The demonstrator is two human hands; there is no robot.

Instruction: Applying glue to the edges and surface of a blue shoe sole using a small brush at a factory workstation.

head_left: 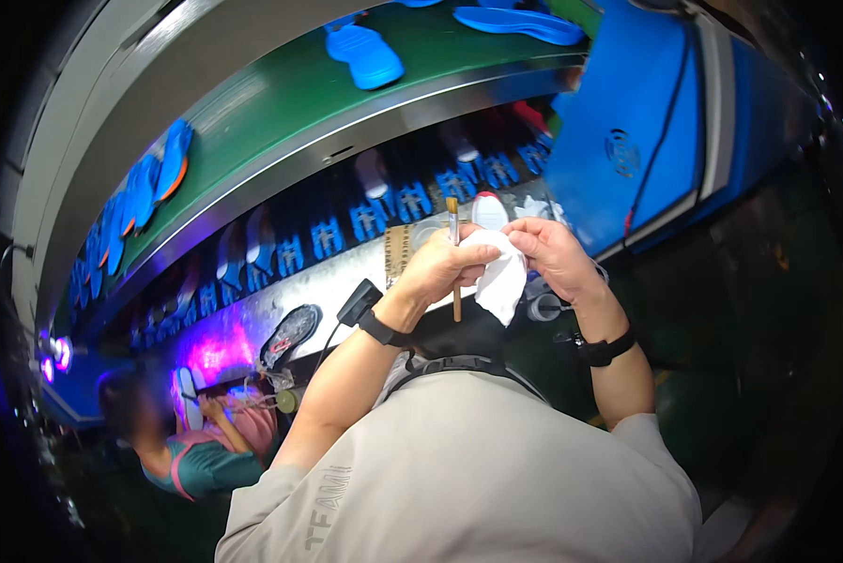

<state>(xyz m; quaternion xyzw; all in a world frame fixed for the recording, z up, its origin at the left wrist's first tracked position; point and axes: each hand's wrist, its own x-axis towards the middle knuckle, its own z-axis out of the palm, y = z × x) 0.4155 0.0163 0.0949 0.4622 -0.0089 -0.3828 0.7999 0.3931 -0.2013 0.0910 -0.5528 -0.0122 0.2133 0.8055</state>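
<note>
In front of my chest, my left hand (437,266) is closed round a slim brush (452,208) with a wooden handle, held nearly upright, bristles up. Between the same hand's thumb and fingers is the edge of a white cloth (502,286), which hangs down in folds. My right hand (555,255) pinches the cloth's upper edge from the other side. Just beyond my fingertips shows a white shoe sole (489,212) with a red tip; its lower part is hidden behind the cloth and hands, so I cannot tell whether it is touched.
A dark shoe piece (291,334) lies on the pale bench (342,274) to the left. Blue clamps (328,238) line the bench's far side. Above runs a green conveyor (262,98) bearing blue soles (363,56). A blue machine (619,122) stands right; a person (206,460) works at left.
</note>
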